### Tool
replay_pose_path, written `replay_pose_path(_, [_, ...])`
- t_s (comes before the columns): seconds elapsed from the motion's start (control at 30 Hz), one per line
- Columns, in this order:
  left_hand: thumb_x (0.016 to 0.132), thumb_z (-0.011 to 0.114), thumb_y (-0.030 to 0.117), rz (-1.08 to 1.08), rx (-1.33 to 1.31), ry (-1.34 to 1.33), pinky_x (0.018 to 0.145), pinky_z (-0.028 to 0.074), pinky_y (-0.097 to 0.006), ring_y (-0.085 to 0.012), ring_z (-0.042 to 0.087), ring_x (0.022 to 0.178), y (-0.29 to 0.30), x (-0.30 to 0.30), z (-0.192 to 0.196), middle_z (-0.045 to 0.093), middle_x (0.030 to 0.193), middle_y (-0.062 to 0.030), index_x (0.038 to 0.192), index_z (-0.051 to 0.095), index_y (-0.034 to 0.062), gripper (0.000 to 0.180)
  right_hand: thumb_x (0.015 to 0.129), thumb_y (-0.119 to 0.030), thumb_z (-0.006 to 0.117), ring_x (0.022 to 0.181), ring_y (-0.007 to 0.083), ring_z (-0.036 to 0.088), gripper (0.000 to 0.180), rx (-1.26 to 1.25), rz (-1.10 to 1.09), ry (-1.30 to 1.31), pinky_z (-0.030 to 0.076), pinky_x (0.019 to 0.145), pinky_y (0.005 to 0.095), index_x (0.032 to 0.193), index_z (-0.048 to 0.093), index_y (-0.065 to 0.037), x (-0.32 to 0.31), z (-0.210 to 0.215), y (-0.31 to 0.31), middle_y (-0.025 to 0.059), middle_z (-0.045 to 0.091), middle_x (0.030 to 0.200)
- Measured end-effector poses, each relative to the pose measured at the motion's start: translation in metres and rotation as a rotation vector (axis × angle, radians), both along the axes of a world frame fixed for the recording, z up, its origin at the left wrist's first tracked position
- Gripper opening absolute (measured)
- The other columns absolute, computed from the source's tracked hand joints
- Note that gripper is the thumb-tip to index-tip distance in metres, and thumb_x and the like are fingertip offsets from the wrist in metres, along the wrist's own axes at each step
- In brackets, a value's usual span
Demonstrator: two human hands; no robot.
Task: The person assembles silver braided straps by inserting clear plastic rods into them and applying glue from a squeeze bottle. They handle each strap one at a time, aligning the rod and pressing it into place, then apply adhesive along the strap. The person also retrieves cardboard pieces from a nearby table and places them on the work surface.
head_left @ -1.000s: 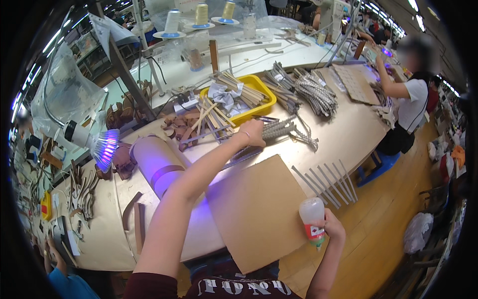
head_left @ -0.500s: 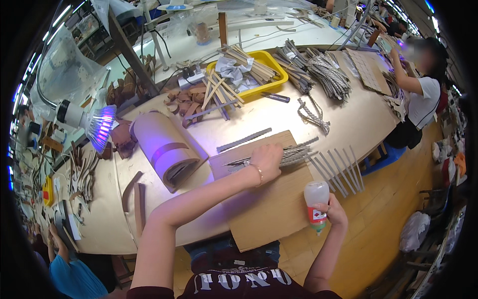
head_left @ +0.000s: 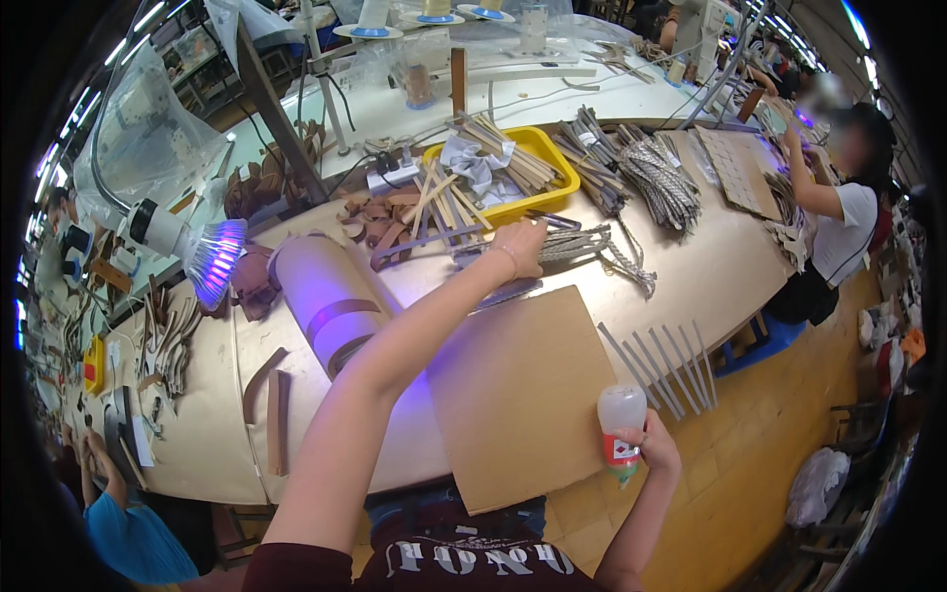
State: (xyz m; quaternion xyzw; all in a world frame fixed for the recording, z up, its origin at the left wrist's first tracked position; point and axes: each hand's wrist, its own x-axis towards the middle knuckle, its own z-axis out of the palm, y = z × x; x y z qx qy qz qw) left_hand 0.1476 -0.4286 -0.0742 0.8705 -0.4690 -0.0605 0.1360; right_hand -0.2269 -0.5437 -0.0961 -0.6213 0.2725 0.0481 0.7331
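Observation:
My left hand [head_left: 518,249] reaches across the table, its fingers closed over a bundle of grey braided cords [head_left: 577,245] just on the near side of the yellow tray [head_left: 567,183]. Part of the bundle is hidden under the hand. At the table's near right, my right hand [head_left: 659,442] grips a squeeze bottle [head_left: 619,419] with a red label, its green nozzle pointing down. Between my hands lies a brown cardboard sheet [head_left: 523,395]. Several flat grey strips [head_left: 663,370] lie side by side, sticking out past the sheet's right side.
A rolled brown sheet with a band [head_left: 321,286] lies left of my forearm. Beyond it hangs a lit lamp [head_left: 217,261]. Braided bundles [head_left: 659,183] and a pen [head_left: 554,220] lie near the tray. At the far right sits another person [head_left: 834,217]; brown strips [head_left: 278,419] lie left.
My left hand has moved away from me, carrying the braided cords off the cardboard toward the yellow tray. The cardboard's surface is now bare. My right hand still holds the bottle nozzle down.

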Motion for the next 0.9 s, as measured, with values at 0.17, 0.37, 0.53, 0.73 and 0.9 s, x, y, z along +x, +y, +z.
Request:
replay_pose_path(0.17, [0.064, 0.082, 0.023, -0.101, -0.212, -0.138, 0.100, 0.042, -0.044, -0.0372, 0.052, 0.116, 0.025, -0.008, 0.004, 0.052, 0.125, -0.0195, 0.130, 0.048, 0.0058, 0.076, 0.072, -0.026, 0.084, 0.081, 0.0119, 0.063, 0.047, 0.010, -0.007, -0.008, 0.052, 0.073, 0.0290, 0.104, 0.065, 0.003, 0.000, 0.004, 0.003, 0.0059, 0.068, 0.092])
replay_pose_path(0.37, [0.081, 0.064, 0.016, -0.177, 0.055, -0.299, 0.092, 0.043, -0.039, -0.0261, 0.058, 0.107, 0.078, -0.057, 0.005, 0.062, 0.106, -0.0125, 0.091, 0.071, 0.0050, 0.016, 0.073, -0.026, 0.084, 0.079, 0.0113, 0.063, 0.045, -0.019, 0.032, 0.020, 0.052, 0.072, 0.0284, 0.102, 0.065, 0.003, 0.004, 0.012, 0.000, 0.0055, 0.068, 0.090])
replay_pose_path(0.53, [0.080, 0.062, 0.016, -0.004, 0.017, -0.423, 0.091, 0.042, -0.040, -0.0245, 0.058, 0.106, 0.094, -0.072, -0.037, 0.063, 0.102, -0.0107, 0.082, 0.073, 0.0064, 0.015, 0.072, -0.027, 0.084, 0.083, 0.0138, 0.063, 0.051, -0.068, 0.033, 0.019, 0.052, 0.075, 0.0300, 0.107, 0.062, 0.004, -0.004, 0.001, -0.005, 0.0075, 0.067, 0.094])
replay_pose_path(0.73, [0.076, 0.063, 0.021, -0.071, 0.036, -0.657, 0.094, 0.041, -0.039, -0.0209, 0.060, 0.098, 0.091, -0.076, -0.032, 0.065, 0.088, -0.0040, 0.075, 0.074, 0.0150, 0.013, 0.075, -0.026, 0.081, 0.098, 0.0195, 0.060, 0.068, -0.078, -0.029, -0.037, 0.050, 0.086, 0.0345, 0.127, 0.048, 0.003, -0.010, -0.020, -0.015, 0.0129, 0.060, 0.113])
replay_pose_path(0.9, [0.074, 0.064, 0.017, 0.022, -0.265, -0.813, 0.090, 0.044, -0.039, -0.0219, 0.060, 0.087, 0.114, -0.140, 0.012, 0.063, 0.083, -0.0041, 0.074, 0.070, 0.0085, 0.011, 0.081, -0.024, 0.075, 0.103, 0.0215, 0.059, 0.065, -0.065, -0.021, -0.057, 0.050, 0.088, 0.0354, 0.133, 0.044, 0.003, -0.010, -0.021, -0.019, 0.0135, 0.057, 0.119])
